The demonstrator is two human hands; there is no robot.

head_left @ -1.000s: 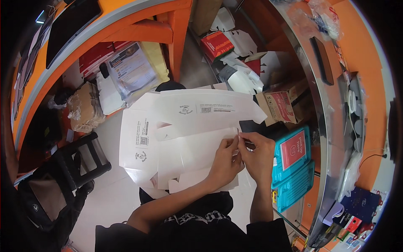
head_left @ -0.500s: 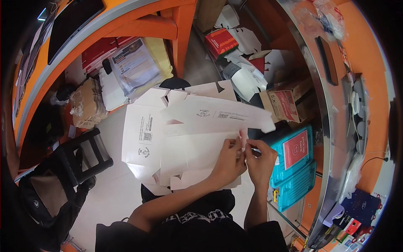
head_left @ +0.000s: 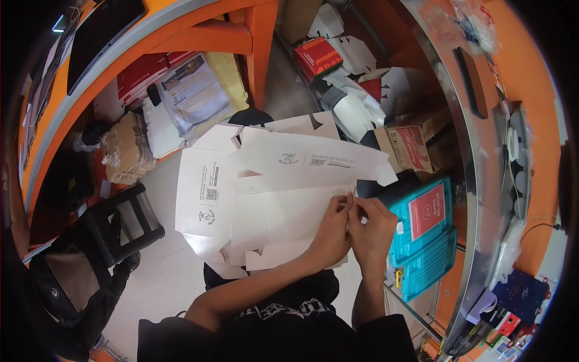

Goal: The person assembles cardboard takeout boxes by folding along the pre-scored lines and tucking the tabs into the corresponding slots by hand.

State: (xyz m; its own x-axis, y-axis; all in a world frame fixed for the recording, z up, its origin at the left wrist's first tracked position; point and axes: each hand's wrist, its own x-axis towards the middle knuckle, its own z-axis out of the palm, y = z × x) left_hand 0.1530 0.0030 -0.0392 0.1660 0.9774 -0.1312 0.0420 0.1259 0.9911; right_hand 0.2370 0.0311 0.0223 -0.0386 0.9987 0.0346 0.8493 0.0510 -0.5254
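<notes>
From where I stand, both hands are together at the right end of a large white carton [head_left: 283, 211], which lies partly folded in front of the person's body. The left forearm [head_left: 256, 288] comes in on a long slant from the lower left, passing over the carton's near edge, its elbow bent well out to the side. The right forearm [head_left: 368, 295] rises almost straight up, just clear of the carton. The two wrists lean inward, so the left hand [head_left: 330, 232] and the right hand [head_left: 373, 229] meet side by side, backs upward, with fingers curled. Thumbs and forefingers are pinched on the carton's right edge, though the knuckles hide exactly which flap each one grips. Beyond them, the long printed panel [head_left: 319, 151] tilts up from the carton's far side, its right tip reaching past the fingers.

Close by the right hand sits a teal plastic case [head_left: 422, 265] with a red sign [head_left: 427, 211] on it. Farther off, past the panel's tip, is a brown cardboard box [head_left: 407, 148], and a red box [head_left: 318, 58] rests higher up among loose white card pieces [head_left: 350, 54].
</notes>
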